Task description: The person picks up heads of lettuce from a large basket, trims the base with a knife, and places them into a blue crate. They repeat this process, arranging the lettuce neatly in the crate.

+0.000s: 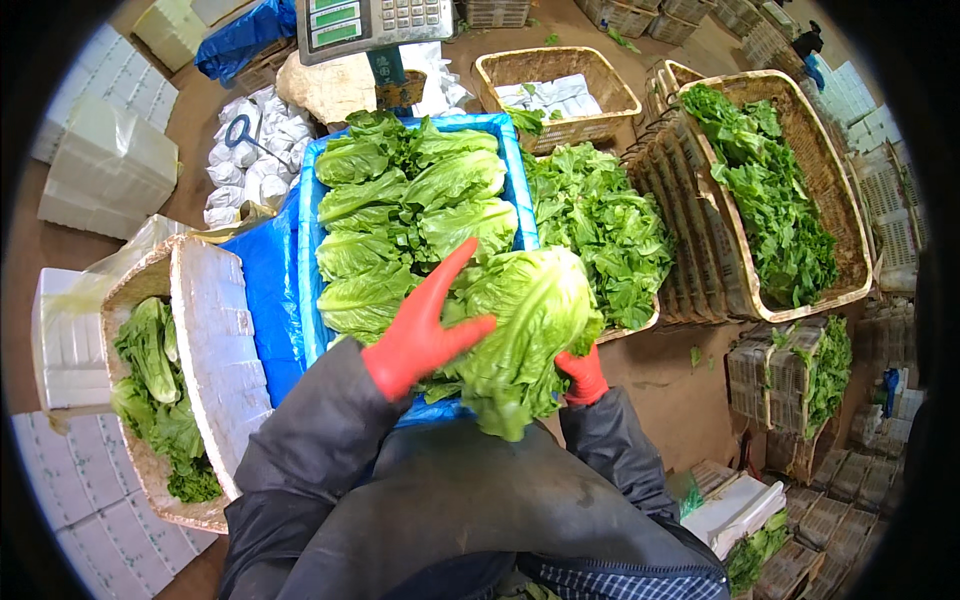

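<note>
In a red glove, my left hand [431, 326] is spread, thumb and fingers apart, at the left side of a large head of leafy lettuce [525, 315]. My right hand [583, 375], also red-gloved, is at the lower right of that head and holds it; some of its fingers are hidden under the leaves. The head is over the near right corner of a crate [307, 247] lined with blue plastic. Lettuce heads [367, 247] lie in rows inside the crate.
Loose leafy greens [600, 232] fill a basket right of the crate. Stacked baskets [787, 311] stand farther right. A foam box [180, 360] with greens is at left. A scale [375, 30] rises beyond the crate, near white wrapped bundles [255, 165].
</note>
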Available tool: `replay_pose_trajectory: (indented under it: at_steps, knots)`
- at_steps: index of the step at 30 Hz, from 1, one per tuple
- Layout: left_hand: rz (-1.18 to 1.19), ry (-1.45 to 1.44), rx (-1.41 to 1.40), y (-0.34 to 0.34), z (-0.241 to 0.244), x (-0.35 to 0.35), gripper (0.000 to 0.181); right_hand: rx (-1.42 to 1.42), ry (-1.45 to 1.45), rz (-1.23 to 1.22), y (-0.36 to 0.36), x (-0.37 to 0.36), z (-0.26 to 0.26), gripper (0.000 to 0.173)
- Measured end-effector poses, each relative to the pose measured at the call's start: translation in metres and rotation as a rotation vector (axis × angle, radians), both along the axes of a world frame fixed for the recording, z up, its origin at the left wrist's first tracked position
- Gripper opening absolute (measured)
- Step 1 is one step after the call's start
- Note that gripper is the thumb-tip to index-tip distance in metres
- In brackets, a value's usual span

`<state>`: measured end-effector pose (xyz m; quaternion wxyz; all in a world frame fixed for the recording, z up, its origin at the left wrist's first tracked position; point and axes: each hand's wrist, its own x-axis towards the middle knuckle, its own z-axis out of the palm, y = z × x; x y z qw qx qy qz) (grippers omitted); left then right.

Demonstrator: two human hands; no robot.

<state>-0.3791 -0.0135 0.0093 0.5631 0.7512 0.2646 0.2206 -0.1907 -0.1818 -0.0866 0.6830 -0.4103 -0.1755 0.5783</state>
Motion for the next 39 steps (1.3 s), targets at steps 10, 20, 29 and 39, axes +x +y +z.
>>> replay_pose_trajectory:
  at_steps: [10,20,29,39]
  knots:
    - [-0.114,0.101,-0.16,0.0,-0.042,-0.025,0.127,0.097,-0.584,0.329,-0.012,-0.029,0.057,0.09]
    - [-0.844,-0.006,-0.73,-0.042,-0.117,-0.041,0.116,-0.504,-0.532,1.121,0.048,0.05,0.086,0.059]
    - [-0.582,0.139,-0.442,0.068,-0.045,0.02,0.101,-0.301,-0.681,1.023,0.122,0.09,0.061,0.061]
    - [-0.429,0.637,0.144,0.126,-0.093,0.038,0.093,-0.106,-1.03,1.086,0.219,0.107,-0.021,0.065]
